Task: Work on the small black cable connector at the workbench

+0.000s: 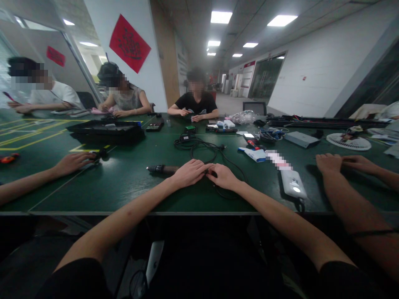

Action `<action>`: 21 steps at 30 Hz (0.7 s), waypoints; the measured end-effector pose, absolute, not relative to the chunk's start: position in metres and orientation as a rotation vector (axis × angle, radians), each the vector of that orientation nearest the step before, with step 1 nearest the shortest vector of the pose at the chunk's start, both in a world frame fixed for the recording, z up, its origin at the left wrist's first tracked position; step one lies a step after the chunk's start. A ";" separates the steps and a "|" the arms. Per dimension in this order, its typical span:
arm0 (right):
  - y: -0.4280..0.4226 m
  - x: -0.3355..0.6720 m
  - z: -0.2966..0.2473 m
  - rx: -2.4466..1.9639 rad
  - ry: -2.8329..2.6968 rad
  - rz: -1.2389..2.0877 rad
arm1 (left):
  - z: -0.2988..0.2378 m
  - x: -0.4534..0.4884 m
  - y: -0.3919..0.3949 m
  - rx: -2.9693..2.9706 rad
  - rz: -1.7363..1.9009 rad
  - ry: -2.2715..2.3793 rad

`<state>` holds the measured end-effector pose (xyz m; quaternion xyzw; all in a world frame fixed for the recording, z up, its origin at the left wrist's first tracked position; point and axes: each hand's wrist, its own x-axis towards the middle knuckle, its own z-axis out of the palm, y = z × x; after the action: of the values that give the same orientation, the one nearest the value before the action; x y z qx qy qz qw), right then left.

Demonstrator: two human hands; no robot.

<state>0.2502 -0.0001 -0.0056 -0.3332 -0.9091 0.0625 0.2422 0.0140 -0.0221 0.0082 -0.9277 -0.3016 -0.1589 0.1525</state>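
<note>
My left hand [190, 172] and my right hand [223, 176] meet above the green table. Their fingertips are pressed together around a small dark piece [206, 171], mostly covered by the fingers, so its kind does not show. Left of my left hand lies a dark pen-shaped power screwdriver [162, 169], its tip pointing left and its rear end partly behind my wrist. A black cable [199, 143] loops over the table just beyond my hands, and part of it runs beneath my right wrist.
Right of my hands lie a white power bank-like device [293, 185] and a blue-and-white packet [254, 154]. A black tray [107, 129] stands far left. Co-workers' hands rest at left [73, 162] and right [328, 162]. A white fan grille [349, 141] lies at the back right.
</note>
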 end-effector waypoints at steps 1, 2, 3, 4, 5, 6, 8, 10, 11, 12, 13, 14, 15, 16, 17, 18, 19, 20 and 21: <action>0.000 0.250 -0.006 -0.913 -2.482 0.169 | 0.008 0.014 -0.022 -2.662 -0.454 -0.861; 0.000 0.250 -0.006 -0.917 -2.478 0.167 | 0.009 0.014 -0.023 -2.667 -0.450 -0.852; 0.000 0.250 -0.007 -0.921 -2.475 0.166 | 0.009 0.014 -0.023 -2.671 -0.447 -0.842; 0.000 0.249 -0.007 -0.924 -2.474 0.165 | 0.009 0.014 -0.023 -2.675 -0.440 -0.834; 0.000 0.249 -0.007 -0.929 -2.473 0.160 | 0.010 0.014 -0.023 -2.676 -0.432 -0.827; 0.000 0.249 -0.007 -0.934 -2.474 0.153 | 0.010 0.014 -0.023 -2.673 -0.424 -0.826; 0.000 0.249 -0.007 -0.938 -2.476 0.139 | 0.009 0.014 -0.023 -2.657 -0.413 -0.838; -0.001 0.249 -0.007 -0.930 -2.479 0.135 | 0.009 0.014 -0.022 -2.643 -0.411 -0.853; -0.001 0.249 -0.007 -0.926 -2.480 0.136 | 0.010 0.014 -0.023 -2.643 -0.414 -0.854; -0.001 0.249 -0.007 -0.924 -2.481 0.139 | 0.010 0.014 -0.023 -2.650 -0.417 -0.850; -0.001 0.249 -0.007 -0.926 -2.480 0.143 | 0.010 0.014 -0.023 -2.663 -0.421 -0.841; -0.001 0.249 -0.007 -0.932 -2.478 0.145 | 0.011 0.013 -0.023 -2.676 -0.423 -0.831; -0.001 0.249 -0.007 -0.939 -2.474 0.147 | 0.011 0.013 -0.023 -2.687 -0.423 -0.821; -0.001 0.249 -0.007 -0.945 -2.470 0.149 | 0.011 0.013 -0.023 -2.694 -0.420 -0.816; -0.001 0.249 -0.007 -0.947 -2.467 0.153 | 0.011 0.013 -0.023 -2.695 -0.414 -0.815; -0.001 0.249 -0.007 -0.946 -2.465 0.155 | 0.010 0.013 -0.022 -2.689 -0.407 -0.820; -0.001 0.249 -0.007 -0.942 -2.466 0.156 | 0.010 0.013 -0.022 -2.681 -0.400 -0.829; -0.001 0.249 -0.007 -0.937 -2.469 0.156 | 0.009 0.013 -0.021 -2.670 -0.396 -0.840; -0.001 0.249 -0.007 -0.930 -2.473 0.156 | 0.008 0.013 -0.021 -2.661 -0.395 -0.852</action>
<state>0.2495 -0.0005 -0.0069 -0.3406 -0.9059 0.0573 0.2450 0.0135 -0.0206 0.0084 -0.9310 -0.2980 -0.1381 0.1592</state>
